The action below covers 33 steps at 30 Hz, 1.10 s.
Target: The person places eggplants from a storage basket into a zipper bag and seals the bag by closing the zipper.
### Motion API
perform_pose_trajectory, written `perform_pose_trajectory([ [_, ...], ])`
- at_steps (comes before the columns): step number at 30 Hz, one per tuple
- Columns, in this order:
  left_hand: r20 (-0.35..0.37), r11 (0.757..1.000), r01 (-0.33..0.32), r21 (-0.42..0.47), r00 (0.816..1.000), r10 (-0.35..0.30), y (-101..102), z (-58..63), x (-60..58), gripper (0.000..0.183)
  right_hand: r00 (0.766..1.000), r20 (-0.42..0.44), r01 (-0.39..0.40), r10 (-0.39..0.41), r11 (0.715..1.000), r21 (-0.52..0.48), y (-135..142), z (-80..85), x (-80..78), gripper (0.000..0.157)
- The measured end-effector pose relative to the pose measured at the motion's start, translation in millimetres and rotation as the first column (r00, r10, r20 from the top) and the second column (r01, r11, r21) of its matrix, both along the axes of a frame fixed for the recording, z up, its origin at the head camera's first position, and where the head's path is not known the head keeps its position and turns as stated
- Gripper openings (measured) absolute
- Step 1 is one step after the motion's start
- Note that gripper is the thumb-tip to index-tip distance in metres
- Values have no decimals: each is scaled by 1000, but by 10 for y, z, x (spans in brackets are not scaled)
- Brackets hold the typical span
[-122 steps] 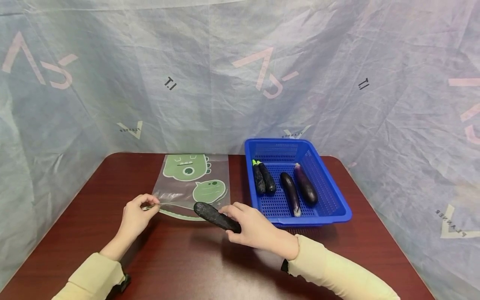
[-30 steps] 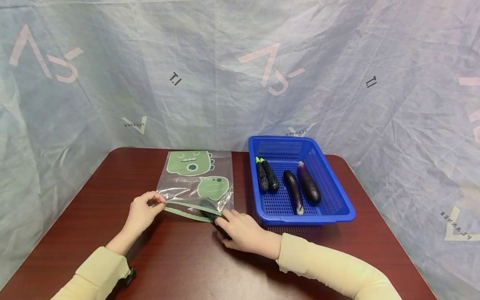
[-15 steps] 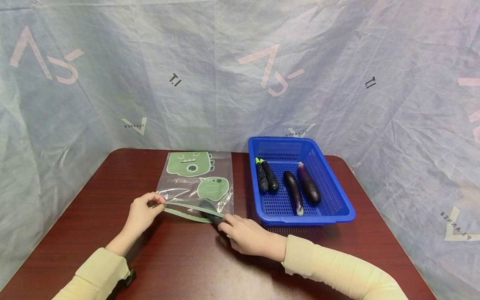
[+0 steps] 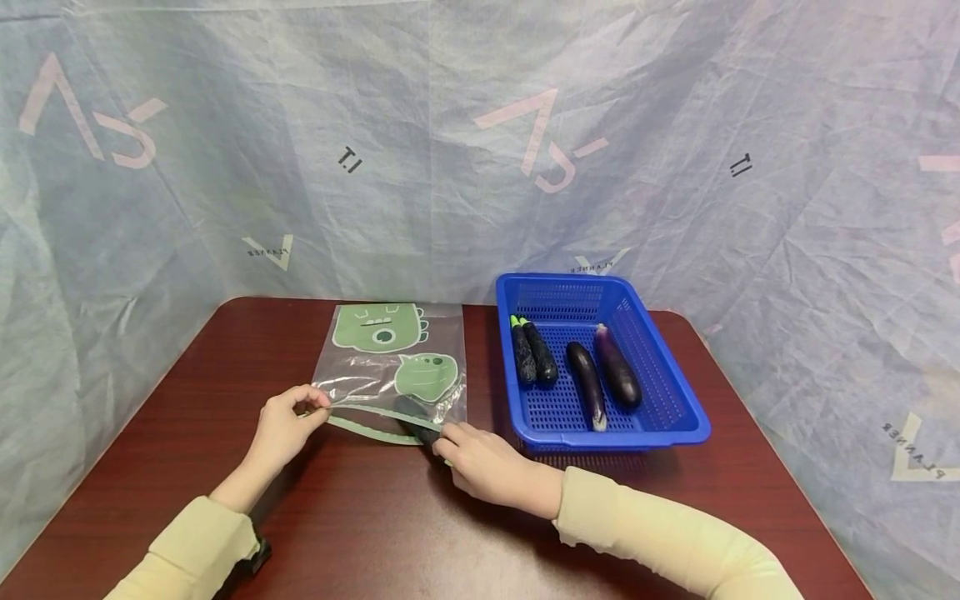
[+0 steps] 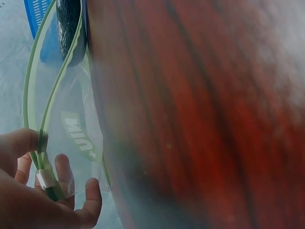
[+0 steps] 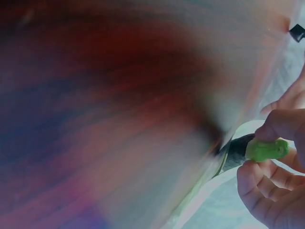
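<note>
A clear zip bag [image 4: 360,371] with green dinosaur-like prints lies flat, its green-edged mouth parted toward me. My left hand [image 4: 288,423] pinches the mouth's left corner; the left wrist view shows a white slider [image 5: 45,179] there between thumb and fingers. A dark, rough-skinned zucchini [image 4: 426,433] sits mostly inside the bag's right side, far end under the film. My right hand [image 4: 491,465] holds its near end, right at the bag's rim. In the right wrist view, thumb and fingers close round its bright green stem end [image 6: 269,150].
A blue perforated basket [image 4: 517,417] stands right of the bag. In it lie two dark zucchinis [image 4: 534,354] with green tips and two purple eggplants [image 4: 617,367]. The dark red wooden table [image 4: 360,525] ends at a grey cloth backdrop [image 4: 420,167].
Four seconds ago the zucchini was held above the bag's mouth; now most of it is inside. Over the last half second the right hand has moved slightly forward. The left hand stays put.
</note>
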<state>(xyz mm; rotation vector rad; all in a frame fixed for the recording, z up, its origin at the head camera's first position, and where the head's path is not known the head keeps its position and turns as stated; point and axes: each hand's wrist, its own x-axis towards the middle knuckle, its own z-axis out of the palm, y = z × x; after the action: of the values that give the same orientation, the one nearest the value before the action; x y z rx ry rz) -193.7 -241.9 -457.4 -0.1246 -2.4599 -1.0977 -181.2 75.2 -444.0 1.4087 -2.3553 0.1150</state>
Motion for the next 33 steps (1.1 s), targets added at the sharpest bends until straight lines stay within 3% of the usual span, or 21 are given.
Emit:
perform_pose_trajectory([
  [10, 6, 1000, 4, 10, 1000, -4, 15, 9, 10, 24, 996, -72, 42, -42, 999, -7, -94, -18, -30, 15],
  [19, -6, 1000, 20, 19, 1000, -20, 14, 12, 4, 24, 996, -77, 50, -52, 998, -26, -195, -17, -57, 13],
  [25, 21, 1000, 19, 4, 1000, -19, 20, 21, 7, 15, 995, -66, 69, -69, 998, -8, -256, -12, -93, 11],
  [33, 35, 999, 27, 28, 999, -28, 30, 21, 18, 25, 991, -64, 115, -114, 993, 24, -328, -3, -133, 9],
])
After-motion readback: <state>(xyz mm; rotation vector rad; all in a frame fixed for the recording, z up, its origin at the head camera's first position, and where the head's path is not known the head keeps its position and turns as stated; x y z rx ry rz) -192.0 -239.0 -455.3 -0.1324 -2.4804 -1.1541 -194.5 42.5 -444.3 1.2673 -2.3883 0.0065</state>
